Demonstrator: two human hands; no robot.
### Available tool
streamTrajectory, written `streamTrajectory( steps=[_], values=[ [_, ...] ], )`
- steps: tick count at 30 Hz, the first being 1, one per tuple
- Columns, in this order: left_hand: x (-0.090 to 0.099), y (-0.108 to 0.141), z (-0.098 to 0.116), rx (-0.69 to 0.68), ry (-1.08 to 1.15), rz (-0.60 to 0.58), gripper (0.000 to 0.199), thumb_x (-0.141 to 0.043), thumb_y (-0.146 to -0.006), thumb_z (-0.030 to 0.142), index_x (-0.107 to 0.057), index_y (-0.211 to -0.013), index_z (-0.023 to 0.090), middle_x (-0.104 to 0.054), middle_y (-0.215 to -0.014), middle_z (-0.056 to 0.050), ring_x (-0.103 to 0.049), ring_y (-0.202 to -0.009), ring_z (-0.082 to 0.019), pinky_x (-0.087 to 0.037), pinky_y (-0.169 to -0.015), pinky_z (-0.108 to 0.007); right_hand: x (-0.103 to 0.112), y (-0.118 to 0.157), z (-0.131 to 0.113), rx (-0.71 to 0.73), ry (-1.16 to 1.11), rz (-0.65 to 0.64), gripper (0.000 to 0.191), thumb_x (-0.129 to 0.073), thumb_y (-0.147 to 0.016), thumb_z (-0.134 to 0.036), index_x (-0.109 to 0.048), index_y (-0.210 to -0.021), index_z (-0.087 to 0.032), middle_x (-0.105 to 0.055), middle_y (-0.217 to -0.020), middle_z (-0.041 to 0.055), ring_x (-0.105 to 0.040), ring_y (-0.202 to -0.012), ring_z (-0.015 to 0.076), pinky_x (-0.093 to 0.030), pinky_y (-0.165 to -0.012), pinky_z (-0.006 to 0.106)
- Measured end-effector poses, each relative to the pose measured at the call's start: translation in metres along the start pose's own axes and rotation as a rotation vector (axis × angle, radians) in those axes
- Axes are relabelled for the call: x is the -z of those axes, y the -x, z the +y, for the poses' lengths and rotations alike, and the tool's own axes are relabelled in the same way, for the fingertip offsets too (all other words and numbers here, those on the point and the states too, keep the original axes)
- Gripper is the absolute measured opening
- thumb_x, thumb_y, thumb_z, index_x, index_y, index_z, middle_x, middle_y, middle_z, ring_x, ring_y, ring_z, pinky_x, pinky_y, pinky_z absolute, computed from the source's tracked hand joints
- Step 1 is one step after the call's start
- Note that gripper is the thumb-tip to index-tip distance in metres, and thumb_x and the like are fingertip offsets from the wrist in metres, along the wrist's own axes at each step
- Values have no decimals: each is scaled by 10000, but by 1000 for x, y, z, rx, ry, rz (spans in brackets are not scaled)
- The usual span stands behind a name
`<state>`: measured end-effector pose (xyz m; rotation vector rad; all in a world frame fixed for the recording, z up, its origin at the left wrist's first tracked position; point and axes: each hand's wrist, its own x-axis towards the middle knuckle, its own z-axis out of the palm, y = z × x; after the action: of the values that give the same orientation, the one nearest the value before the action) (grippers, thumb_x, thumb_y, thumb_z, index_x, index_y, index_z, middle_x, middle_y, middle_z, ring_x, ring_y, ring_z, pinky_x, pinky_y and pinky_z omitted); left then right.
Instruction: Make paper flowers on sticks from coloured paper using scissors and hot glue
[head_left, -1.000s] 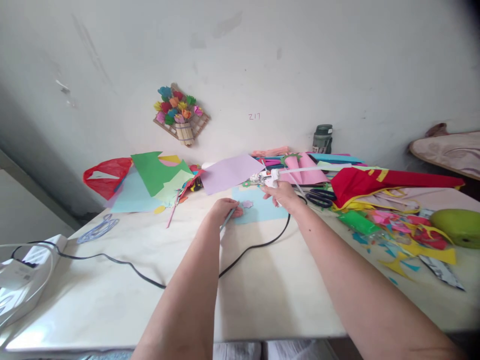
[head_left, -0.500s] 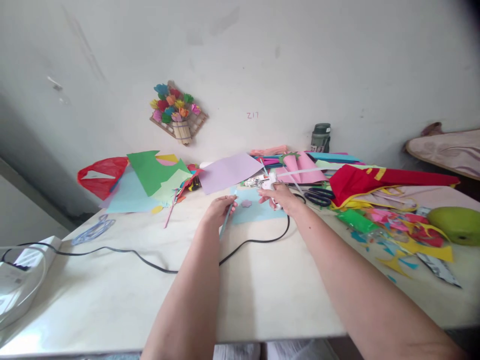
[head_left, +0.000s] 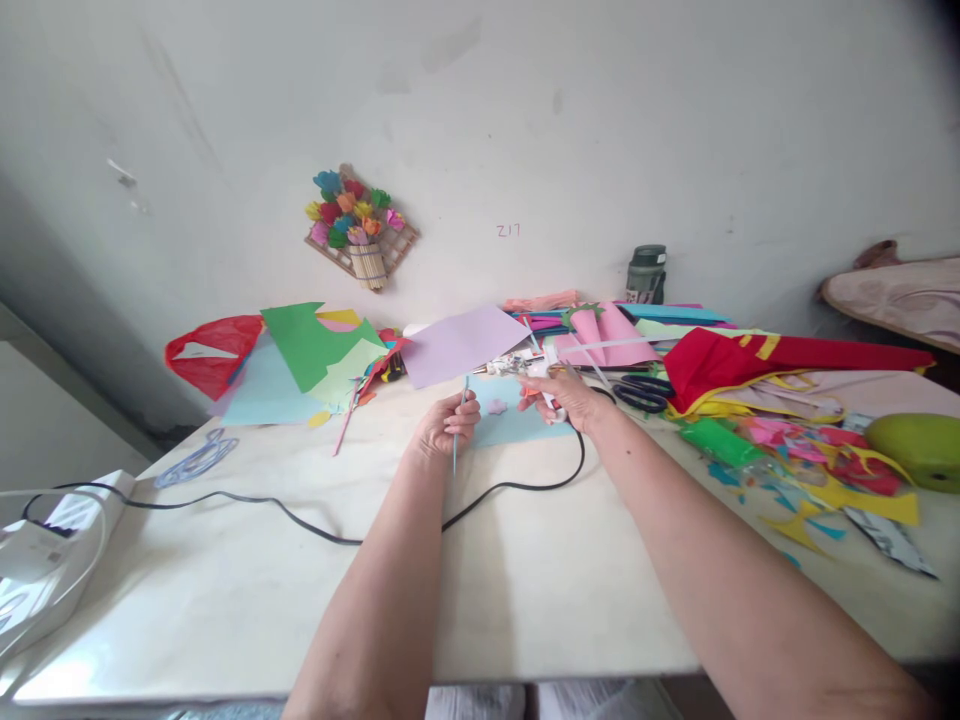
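1. Left edge of the table (head_left: 225,620): white power strip (head_left: 97,515). Black cord (head_left: 247,508) runs from there across the surface, lost behind the left forearm, then curves up to the right hand. A forearm catching it could tug the tool it seems to feed.

2. Left hand (head_left: 450,425): midway along the table, toward the back edge. Fingers closed on a thin blue stick (head_left: 454,450), near upright, tip clear above the grip. Narrow pinch; the stick could roll or tilt if the hold loosens.

3. Light blue sheet (head_left: 517,432): between the hands, nearer the back edge than the front. Lilac paper flower (head_left: 496,406) lies on it, small and apparently loose; a brushing sleeve-less wrist or dragged cord could shift it.

4. Right hand (head_left: 566,398): fingers wrapped round a white glue gun (head_left: 551,354), nozzle aimed left, close to the stick's tip. Heat cannot be judged; if hot, a slip leftward could burn the left fingers.

5. Toward the right edge: dark-handled scissors (head_left: 643,392) just beyond the right hand, near enough to snag the cord.
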<state>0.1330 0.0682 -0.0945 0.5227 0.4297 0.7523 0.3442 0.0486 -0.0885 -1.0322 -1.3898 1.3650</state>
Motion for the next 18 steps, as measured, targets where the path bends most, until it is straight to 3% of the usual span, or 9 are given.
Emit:
streamTrajectory(
  steps=[12, 18],
  values=[
    [3, 0, -1, -11, 10, -60, 242, -305, -843, 103, -447, -651, 138, -318, -476, 56, -256, -262, 10, -151, -207, -67, -5, 3, -2, 50, 71, -1, 341, -618, -646, -462, -534, -716, -139, -641, -611, 55, -372, -282, 41, -280, -269, 178],
    [3, -1, -1, -21, -4, -22, 232, -320, -841, 102, -446, -651, 143, -302, -471, 58, -245, -259, 9, -137, -204, -69, -6, 3, -1, 36, 107, 23, 331, -628, -636, -453, -527, -660, -139, -617, -564, 28, -372, -282, 38, -281, -267, 174]
  ],
)
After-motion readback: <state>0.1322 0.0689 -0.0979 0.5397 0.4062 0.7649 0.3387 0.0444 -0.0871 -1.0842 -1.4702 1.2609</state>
